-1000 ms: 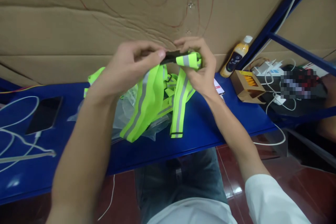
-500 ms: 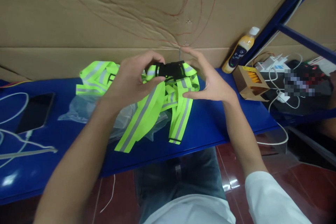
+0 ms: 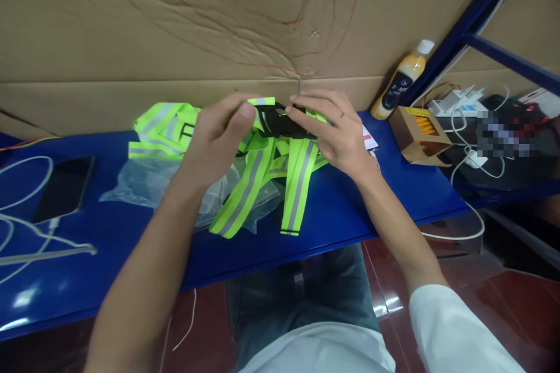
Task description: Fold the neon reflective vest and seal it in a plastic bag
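A neon yellow reflective vest (image 3: 262,178) made of straps with grey bands lies over the blue table (image 3: 341,210). Both hands hold its black buckle (image 3: 280,122) a little above the table. My left hand (image 3: 221,140) pinches the buckle's left end, thumb on top. My right hand (image 3: 332,131) covers the right end with its fingers laid over it. Two straps hang down from the buckle toward the table's front edge. Another folded neon vest (image 3: 160,128) rests behind my left hand.
Crumpled clear plastic bags (image 3: 144,186) lie under the straps. A black phone (image 3: 65,186) and white cables (image 3: 26,239) sit at the left. At the right stand an orange drink bottle (image 3: 402,81), a small cardboard box (image 3: 420,137) and chargers. A cardboard wall (image 3: 175,29) backs the table.
The hands have lowered the buckle toward the table. My right hand, which had opened half a second ago, has come back down over the buckle's right end.
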### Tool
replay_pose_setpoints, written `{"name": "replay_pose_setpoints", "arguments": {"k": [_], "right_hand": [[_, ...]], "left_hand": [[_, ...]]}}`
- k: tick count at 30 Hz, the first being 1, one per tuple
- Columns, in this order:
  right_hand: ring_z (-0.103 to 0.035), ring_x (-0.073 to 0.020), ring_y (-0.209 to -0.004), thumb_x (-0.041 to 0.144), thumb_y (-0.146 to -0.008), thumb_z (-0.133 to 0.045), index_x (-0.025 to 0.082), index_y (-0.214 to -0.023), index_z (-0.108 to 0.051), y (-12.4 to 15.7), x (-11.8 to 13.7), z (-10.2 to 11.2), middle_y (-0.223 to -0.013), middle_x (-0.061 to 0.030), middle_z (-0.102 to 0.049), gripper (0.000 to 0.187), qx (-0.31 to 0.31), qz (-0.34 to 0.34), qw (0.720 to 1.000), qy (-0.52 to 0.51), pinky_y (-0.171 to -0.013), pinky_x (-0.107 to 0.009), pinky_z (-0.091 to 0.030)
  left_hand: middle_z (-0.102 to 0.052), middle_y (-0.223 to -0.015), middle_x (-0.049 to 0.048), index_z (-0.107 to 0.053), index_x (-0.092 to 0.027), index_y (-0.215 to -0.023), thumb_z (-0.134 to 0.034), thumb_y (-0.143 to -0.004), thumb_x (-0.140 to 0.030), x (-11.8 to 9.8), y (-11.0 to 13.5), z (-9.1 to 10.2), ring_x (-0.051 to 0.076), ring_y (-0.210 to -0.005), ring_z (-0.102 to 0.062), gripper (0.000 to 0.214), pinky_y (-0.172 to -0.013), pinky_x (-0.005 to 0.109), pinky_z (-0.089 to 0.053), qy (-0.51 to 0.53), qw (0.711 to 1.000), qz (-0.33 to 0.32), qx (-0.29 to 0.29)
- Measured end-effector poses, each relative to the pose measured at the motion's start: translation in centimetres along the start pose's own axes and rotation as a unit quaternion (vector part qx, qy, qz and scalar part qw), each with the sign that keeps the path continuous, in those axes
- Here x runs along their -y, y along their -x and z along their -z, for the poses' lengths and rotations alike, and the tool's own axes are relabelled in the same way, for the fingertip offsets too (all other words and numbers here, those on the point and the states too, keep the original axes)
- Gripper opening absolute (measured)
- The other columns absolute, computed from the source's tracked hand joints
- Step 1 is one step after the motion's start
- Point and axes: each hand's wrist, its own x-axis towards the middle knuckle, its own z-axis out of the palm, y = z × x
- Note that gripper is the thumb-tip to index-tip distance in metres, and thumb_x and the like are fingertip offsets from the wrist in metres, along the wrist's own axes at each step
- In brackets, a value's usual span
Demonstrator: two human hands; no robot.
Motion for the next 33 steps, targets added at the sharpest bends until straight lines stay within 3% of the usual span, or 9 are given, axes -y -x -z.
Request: {"name": "replay_pose_setpoints", "arguments": {"k": [4,7,11,17,20,23,27,30,33], "right_hand": [[-0.065,-0.0253,-0.143,0.026,-0.116,-0.039,0.036,-0.150,-0.066,0.6,-0.3,-1.8,-0.150,-0.0045,-0.072,0.045,-0.022,0.021,0.999,0.014,-0.117,-0.052,-0.054],[-0.063,-0.0310,-0.146,0.047,-0.113,-0.050,0.031,-0.154,-0.063,0.2,0.2,-1.4,-0.156,-0.0090,-0.066,0.046,0.025,0.011,0.999,-0.030,-0.122,-0.058,-0.050],[-0.067,-0.0321,-0.142,0.064,-0.097,-0.072,0.024,-0.162,-0.053,-1.0,1.2,0.3,-0.155,-0.0131,-0.067,0.079,0.089,-0.075,0.986,-0.122,-0.120,-0.051,-0.053],[-0.079,-0.0207,-0.094,0.047,-0.107,-0.064,0.019,-0.122,-0.079,-1.2,0.9,0.8,-0.108,-0.0049,-0.084,0.035,0.100,-0.135,0.975,-0.146,-0.095,-0.036,-0.061],[-0.079,-0.0234,-0.104,0.050,-0.110,-0.057,0.023,-0.126,-0.079,-0.5,0.5,0.7,-0.118,-0.0066,-0.083,0.039,0.062,-0.101,0.985,-0.126,-0.099,-0.041,-0.061],[-0.076,-0.0266,-0.118,0.058,-0.111,-0.048,0.033,-0.133,-0.078,0.1,0.5,0.5,-0.133,-0.0061,-0.080,0.044,0.057,-0.098,0.990,-0.080,-0.110,-0.047,-0.057],[-0.070,-0.0296,-0.133,0.057,-0.111,-0.047,0.041,-0.135,-0.076,0.5,0.6,-0.5,-0.145,-0.0026,-0.076,0.041,0.054,-0.109,0.992,-0.016,-0.123,-0.053,-0.047],[-0.067,-0.0304,-0.139,0.048,-0.113,-0.043,0.042,-0.141,-0.073,0.2,0.9,-0.9,-0.150,0.0000,-0.072,0.041,0.034,-0.070,0.997,0.010,-0.125,-0.060,-0.043],[-0.067,-0.0307,-0.138,0.048,-0.110,-0.050,0.035,-0.155,-0.063,-0.9,1.7,0.4,-0.153,-0.0055,-0.070,0.048,0.066,-0.011,0.998,-0.015,-0.123,-0.058,-0.046]], "left_hand": [[-0.063,-0.074,0.0015,-0.075,-0.022,-0.082,-0.078,-0.095,-0.063,2.1,0.7,-0.3,0.021,-0.070,-0.064,0.044,-0.067,0.035,-0.054,0.039,0.996,0.070,0.041],[-0.072,-0.087,0.0024,-0.079,-0.022,-0.089,-0.089,-0.087,-0.052,2.1,0.4,-0.1,0.024,-0.085,-0.071,0.031,-0.084,0.038,-0.060,0.043,0.997,0.057,0.034],[-0.078,-0.098,0.0037,-0.082,-0.025,-0.096,-0.091,-0.082,-0.054,0.7,-0.2,0.5,0.030,-0.102,-0.074,0.033,-0.103,0.044,-0.058,-0.020,0.997,-0.025,0.068],[-0.081,-0.111,0.0056,-0.081,-0.025,-0.115,-0.086,-0.088,-0.058,-0.1,0.3,0.4,0.029,-0.106,-0.075,0.042,-0.099,0.041,-0.059,-0.065,0.994,-0.052,0.068],[-0.079,-0.127,0.0092,-0.079,-0.024,-0.127,-0.078,-0.089,-0.073,0.3,0.4,0.8,0.032,-0.122,-0.071,0.062,-0.110,0.043,-0.055,-0.029,0.989,-0.054,0.138],[-0.081,-0.111,0.0096,-0.082,-0.022,-0.113,-0.056,-0.093,-0.090,0.7,0.3,0.9,0.030,-0.105,-0.074,0.075,-0.095,0.042,-0.061,0.105,0.974,0.045,0.197],[-0.071,-0.077,0.0032,-0.079,-0.022,-0.078,-0.089,-0.082,-0.062,0.2,0.5,0.3,0.019,-0.068,-0.062,0.041,-0.063,0.031,-0.050,0.107,0.977,0.120,0.144],[-0.067,-0.074,0.0023,-0.080,-0.022,-0.079,-0.103,-0.067,-0.042,-0.6,0.7,0.3,0.019,-0.067,-0.059,0.033,-0.062,0.032,-0.045,0.072,0.984,0.114,0.118],[-0.067,-0.075,0.0017,-0.083,-0.024,-0.089,-0.102,-0.067,-0.044,-1.1,0.8,1.0,0.021,-0.068,-0.059,0.036,-0.065,0.034,-0.046,0.041,0.989,0.084,0.113]]}}
